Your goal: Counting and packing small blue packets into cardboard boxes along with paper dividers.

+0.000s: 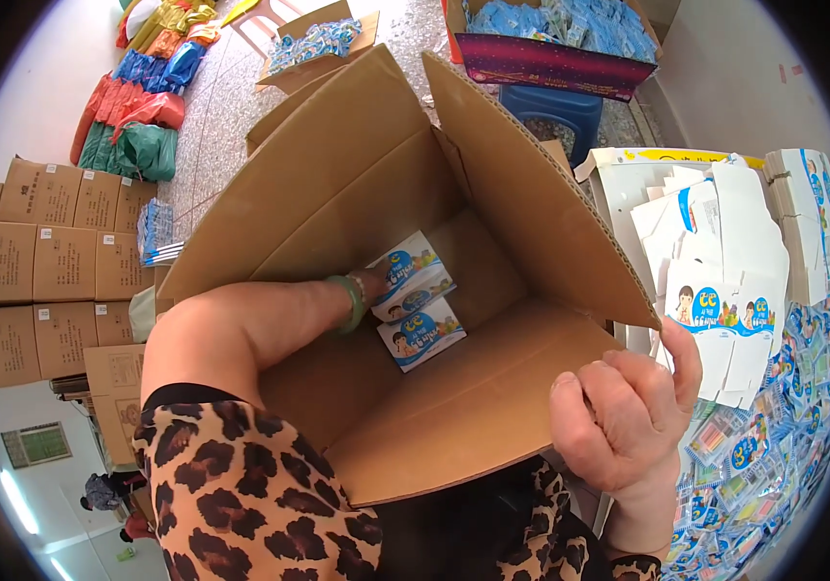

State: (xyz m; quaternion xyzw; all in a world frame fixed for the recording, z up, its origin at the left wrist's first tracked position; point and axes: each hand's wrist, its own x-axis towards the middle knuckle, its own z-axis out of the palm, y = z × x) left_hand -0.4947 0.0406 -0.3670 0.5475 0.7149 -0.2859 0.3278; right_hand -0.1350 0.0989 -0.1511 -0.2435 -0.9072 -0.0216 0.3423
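Observation:
A large brown cardboard box (337, 208) stands open in front of me, its flaps raised. My left hand (373, 283), with a green bangle (349, 302) at the wrist, reaches deep inside. It grips the left end of a small white-and-blue printed carton (413, 269); some of its fingers are hidden. A similar small carton (424, 336) lies against it on the near side, at the bottom of the box. My right hand (623, 412) is closed at the box's right corner, its index finger hooked on the edge of a flap (570, 208).
Flattened white cartons (715, 261) and a pile of small blue packets (754, 455) lie at right. Behind stand a purple-edged box of packets (555, 63) on a blue stool (560, 116) and a smaller open box (318, 48). Stacked brown boxes (47, 261) line the left.

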